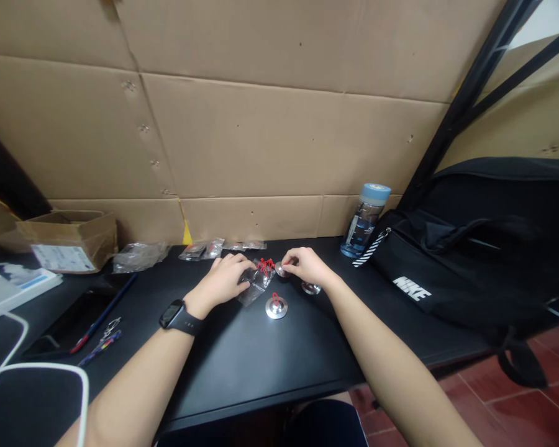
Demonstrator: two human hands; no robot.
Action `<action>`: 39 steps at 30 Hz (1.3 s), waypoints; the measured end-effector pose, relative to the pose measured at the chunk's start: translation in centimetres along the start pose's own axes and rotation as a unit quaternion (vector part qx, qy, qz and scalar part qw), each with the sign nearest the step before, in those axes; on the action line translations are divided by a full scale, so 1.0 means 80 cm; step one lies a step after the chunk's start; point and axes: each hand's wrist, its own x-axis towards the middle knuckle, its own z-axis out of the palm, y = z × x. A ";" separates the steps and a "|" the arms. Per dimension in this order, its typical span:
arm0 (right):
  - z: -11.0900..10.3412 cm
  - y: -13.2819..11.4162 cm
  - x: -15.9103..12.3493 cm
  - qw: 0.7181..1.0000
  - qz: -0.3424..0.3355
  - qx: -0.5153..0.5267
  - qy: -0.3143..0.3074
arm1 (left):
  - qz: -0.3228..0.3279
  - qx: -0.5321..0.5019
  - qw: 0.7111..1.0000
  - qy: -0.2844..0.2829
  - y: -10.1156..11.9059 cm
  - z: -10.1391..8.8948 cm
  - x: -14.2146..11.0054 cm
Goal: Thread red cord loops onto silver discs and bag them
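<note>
Just right of red cord (265, 267), the right hand (306, 266) pinches a disc (279, 269); left hand (224, 277) touches the clear bag (255, 289), grip unclear.

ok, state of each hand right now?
Left hand: at the clear plastic bag; can't tell if gripping.
Right hand: closed, holding a silver disc.

From here I read NIKE in white letters (412, 288) on the black bag (475, 261). The print on the box label (62, 256) and the bottle (362, 222) is too small.
</note>
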 end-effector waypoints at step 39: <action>0.058 -0.032 0.006 0.997 -0.065 -0.035 0.032 | 0.046 -0.118 0.990 -0.057 0.005 0.006 0.002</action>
